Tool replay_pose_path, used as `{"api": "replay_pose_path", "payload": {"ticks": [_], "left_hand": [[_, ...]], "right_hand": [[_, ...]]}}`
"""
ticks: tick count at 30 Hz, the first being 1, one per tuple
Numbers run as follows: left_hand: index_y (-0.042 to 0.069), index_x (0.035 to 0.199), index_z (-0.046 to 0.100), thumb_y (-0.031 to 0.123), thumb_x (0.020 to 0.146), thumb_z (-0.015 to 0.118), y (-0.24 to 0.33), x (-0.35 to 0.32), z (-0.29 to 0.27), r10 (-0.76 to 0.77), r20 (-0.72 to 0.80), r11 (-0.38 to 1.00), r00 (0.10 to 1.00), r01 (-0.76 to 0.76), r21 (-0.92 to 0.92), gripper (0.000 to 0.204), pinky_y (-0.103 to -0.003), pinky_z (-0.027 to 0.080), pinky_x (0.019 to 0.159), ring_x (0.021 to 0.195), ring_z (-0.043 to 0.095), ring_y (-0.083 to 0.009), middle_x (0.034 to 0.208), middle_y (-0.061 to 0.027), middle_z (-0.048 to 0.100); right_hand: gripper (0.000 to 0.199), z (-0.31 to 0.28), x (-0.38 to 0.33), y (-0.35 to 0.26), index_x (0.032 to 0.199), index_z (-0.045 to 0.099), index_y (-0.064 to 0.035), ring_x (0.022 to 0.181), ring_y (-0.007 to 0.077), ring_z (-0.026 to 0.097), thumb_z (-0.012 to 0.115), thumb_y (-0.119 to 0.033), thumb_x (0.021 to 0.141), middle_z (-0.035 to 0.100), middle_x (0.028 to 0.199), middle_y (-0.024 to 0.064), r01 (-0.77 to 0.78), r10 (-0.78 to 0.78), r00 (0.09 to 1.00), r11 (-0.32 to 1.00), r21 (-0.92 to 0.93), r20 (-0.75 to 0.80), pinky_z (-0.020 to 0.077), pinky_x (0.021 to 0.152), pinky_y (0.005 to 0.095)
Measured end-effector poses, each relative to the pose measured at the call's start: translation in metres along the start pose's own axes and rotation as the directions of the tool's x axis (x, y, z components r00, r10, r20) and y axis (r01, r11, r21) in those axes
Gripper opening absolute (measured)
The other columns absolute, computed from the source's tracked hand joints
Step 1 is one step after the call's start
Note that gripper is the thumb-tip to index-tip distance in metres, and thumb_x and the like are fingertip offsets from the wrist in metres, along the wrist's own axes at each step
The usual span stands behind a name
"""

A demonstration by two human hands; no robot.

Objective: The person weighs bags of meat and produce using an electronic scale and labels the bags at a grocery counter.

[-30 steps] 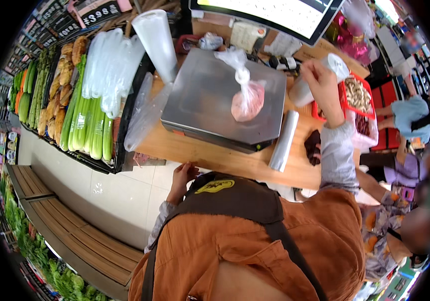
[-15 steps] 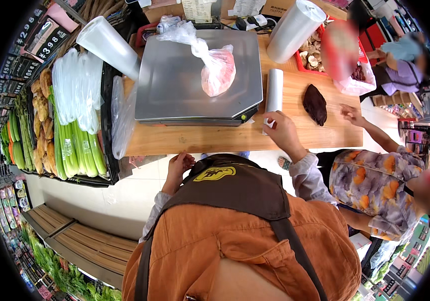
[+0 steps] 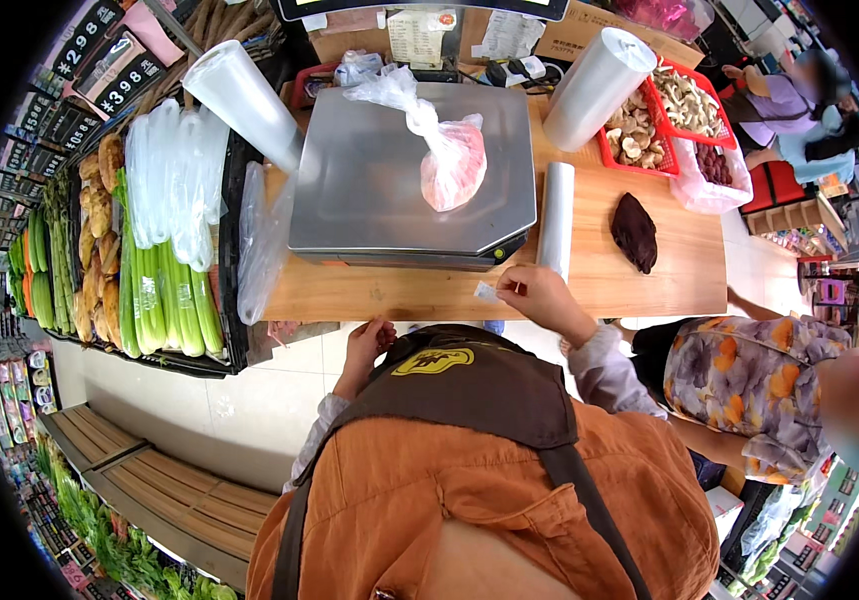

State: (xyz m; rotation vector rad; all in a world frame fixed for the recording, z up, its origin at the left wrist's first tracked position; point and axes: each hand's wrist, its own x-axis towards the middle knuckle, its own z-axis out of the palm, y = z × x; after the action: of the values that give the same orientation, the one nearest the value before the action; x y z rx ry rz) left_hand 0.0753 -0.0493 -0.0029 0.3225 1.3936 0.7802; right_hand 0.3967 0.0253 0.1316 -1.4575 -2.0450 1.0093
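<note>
The head view looks from the wearer's own eye height, through the left of two side-by-side fisheye lenses, steeply down and forward. Nearest the lens, the orange shirt (image 3: 369,490) and dark brown apron (image 3: 509,395) fill the lower middle. The wooden surface (image 3: 689,275) lies beyond, at middle range, with the weighing scale (image 3: 359,190) seen mostly from above. The screen (image 3: 509,8) is cut off by the top edge. The wide field takes in celery (image 3: 164,300) on the left and a person in a floral shirt (image 3: 749,370) on the right, bending toward a black rim.
</note>
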Motion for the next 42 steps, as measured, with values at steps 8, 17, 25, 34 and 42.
{"api": "replay_pose_path", "payload": {"ticks": [8, 17, 25, 34, 42], "left_hand": [[0.005, 0.089, 0.063, 0.032, 0.090, 0.057, -0.003, 0.000, -0.001, 0.019, 0.004, 0.999, 1.000, -0.019, -0.026, 0.028, -0.027, 0.050, 0.066, 0.071, 0.063, -0.0140, 0.079, -0.0035, 0.064], [0.003, 0.095, 0.062, 0.029, 0.088, 0.059, -0.007, -0.003, -0.002, 0.031, -0.034, 0.998, 0.999, -0.033, -0.061, 0.027, -0.028, 0.048, 0.065, 0.073, 0.061, -0.0155, 0.082, -0.0057, 0.064], [0.001, 0.096, 0.062, 0.029, 0.090, 0.057, -0.010, -0.002, 0.000, 0.054, -0.015, 0.997, 0.998, -0.055, -0.062, 0.029, -0.026, 0.048, 0.065, 0.072, 0.060, -0.0132, 0.080, -0.0044, 0.062], [0.001, 0.098, 0.061, 0.029, 0.090, 0.057, -0.015, 0.000, -0.008, 0.068, -0.017, 0.996, 0.998, -0.068, -0.050, 0.030, -0.026, 0.048, 0.065, 0.071, 0.060, -0.0141, 0.080, -0.0050, 0.062], [0.000, 0.099, 0.061, 0.029, 0.090, 0.056, -0.023, -0.002, -0.018, 0.108, -0.003, 0.992, 0.994, -0.108, -0.068, 0.031, -0.026, 0.048, 0.064, 0.072, 0.060, -0.0137, 0.080, -0.0053, 0.062]], "right_hand": [[0.010, -0.060, 0.093, -0.026, 0.086, 0.060, -0.0033, 0.063, 0.0063, 0.051, 0.065, -0.011, 0.082, 0.058, 0.071, -0.0007, 0.137, -0.111, 0.989, 0.929, 0.345, -0.093, 0.0424, 0.057, 0.0224], [0.043, -0.034, 0.114, -0.049, 0.105, 0.056, -0.0072, 0.071, 0.0245, 0.060, 0.072, -0.031, 0.073, 0.059, 0.088, 0.0068, 0.061, -0.151, 0.922, 0.965, -0.253, -0.356, 0.0480, 0.062, 0.0348], [0.037, -0.021, 0.108, -0.065, 0.106, 0.056, -0.0101, 0.080, 0.0267, 0.062, 0.068, -0.030, 0.077, 0.060, 0.095, 0.0075, -0.034, -0.208, 0.832, 0.906, -0.422, -0.514, 0.0492, 0.067, 0.0383], [0.020, -0.021, 0.128, -0.054, 0.097, 0.060, -0.0133, 0.073, 0.0273, 0.062, 0.064, -0.020, 0.078, 0.060, 0.090, 0.0065, 0.086, -0.269, 0.888, 0.894, -0.440, -0.373, 0.0492, 0.064, 0.0383], [0.028, -0.032, 0.119, -0.060, 0.099, 0.060, -0.0128, 0.080, 0.0302, 0.061, 0.067, -0.026, 0.075, 0.059, 0.093, 0.0089, 0.104, -0.303, 0.905, 0.839, -0.534, -0.299, 0.0500, 0.067, 0.0389]]}}
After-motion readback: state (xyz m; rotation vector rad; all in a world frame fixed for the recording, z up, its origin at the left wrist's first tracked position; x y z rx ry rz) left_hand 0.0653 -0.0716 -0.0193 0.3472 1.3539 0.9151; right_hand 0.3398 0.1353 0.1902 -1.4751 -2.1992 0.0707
